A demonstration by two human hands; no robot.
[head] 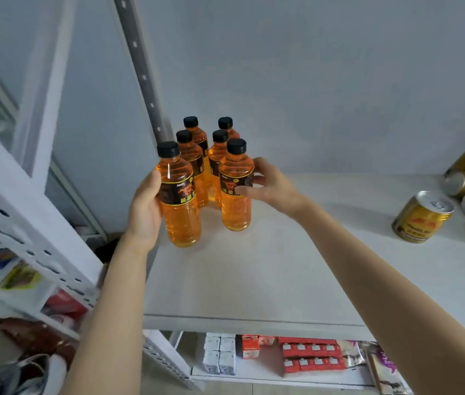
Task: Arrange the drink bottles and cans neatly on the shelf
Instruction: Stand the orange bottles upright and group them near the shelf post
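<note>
Pale grey wall [311, 67] backs a white shelf [254, 280], whose front edge runs across the lower part of the head view. Its left edge lies by a grey slotted post [143, 72]. Most of the board between the front edge and the drinks is bare, and a wide open stretch separates the bottles from the cans.

Six orange bottles [197, 143] with black caps stand at the far left of the shelf, two abreast in three rows, close together near the post. The left hand [145, 212] cups the left bottle [180, 218] of the front row from its outer side, thumb up along the label and fingers hidden behind, so it holds it. That bottle's base sits close to the shelf's left edge; I cannot tell whether it is lifted. The right hand [268, 183] pinches the right bottle [235, 212] at label height, thumb on the front and fingers round the far side. Both bottles look full and upright.

Well apart at the right, one gold can [422, 218] stands upright, and more cans [464, 181] lie on their sides in a pile cut off by the frame edge.

Below the shelf, a lower board holds red and white boxes [311, 357] in rows. A white perforated rack [12, 209], blurred, crosses the left side.
</note>
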